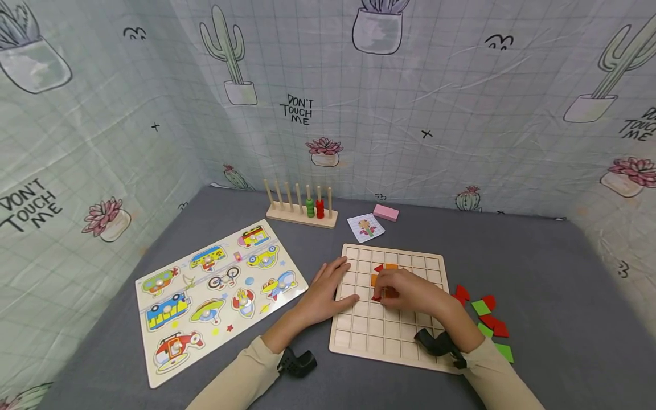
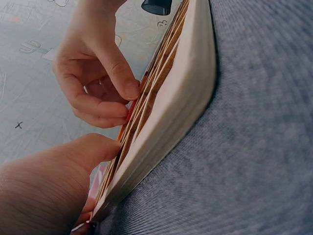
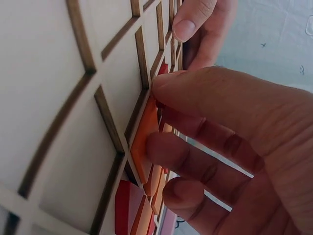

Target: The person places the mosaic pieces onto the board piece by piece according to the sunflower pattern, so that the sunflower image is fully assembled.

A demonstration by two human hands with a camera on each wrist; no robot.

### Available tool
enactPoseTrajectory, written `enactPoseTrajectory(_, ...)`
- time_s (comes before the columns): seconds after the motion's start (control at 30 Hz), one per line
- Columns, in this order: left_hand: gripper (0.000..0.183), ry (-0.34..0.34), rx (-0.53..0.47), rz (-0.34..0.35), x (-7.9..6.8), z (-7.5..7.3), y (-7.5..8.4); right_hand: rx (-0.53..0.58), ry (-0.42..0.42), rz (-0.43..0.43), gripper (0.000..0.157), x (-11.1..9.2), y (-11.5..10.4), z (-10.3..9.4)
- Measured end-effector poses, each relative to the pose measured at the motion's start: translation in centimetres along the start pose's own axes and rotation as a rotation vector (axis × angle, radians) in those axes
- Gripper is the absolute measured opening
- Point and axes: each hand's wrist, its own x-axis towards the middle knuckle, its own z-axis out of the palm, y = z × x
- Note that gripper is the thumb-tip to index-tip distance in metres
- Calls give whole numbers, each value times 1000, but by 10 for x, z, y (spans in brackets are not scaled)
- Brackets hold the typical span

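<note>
A pale wooden grid board (image 1: 359, 327) lies on the table with red and orange tiles near its middle. My right hand (image 1: 410, 292) is over it, pinching a small red piece (image 1: 376, 298) between thumb and fingers, down at the board's surface. In the right wrist view an orange square tile (image 3: 144, 142) sits just under those fingers, with a red tile (image 3: 128, 203) beyond it. My left hand (image 1: 320, 296) rests on the board's left edge, its thumb on the grid and fingers spread toward the far corner.
Loose red and green tiles (image 1: 482, 307) lie right of the board. A picture card (image 1: 365, 228) and a pink block (image 1: 386, 213) lie behind it. A vehicle puzzle (image 1: 220, 296) is at the left, a peg stand (image 1: 302, 215) with green and red beads at the back.
</note>
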Motion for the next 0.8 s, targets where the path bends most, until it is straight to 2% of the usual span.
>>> enactPoseTrajectory(0.27, 72, 1, 1, 1, 0, -1, 1, -14, 11, 59, 9, -2, -1, 0)
enactPoseTrajectory(0.8, 72, 4, -5, 4, 0, 0, 1, -6, 46, 84, 6, -8, -2, -2)
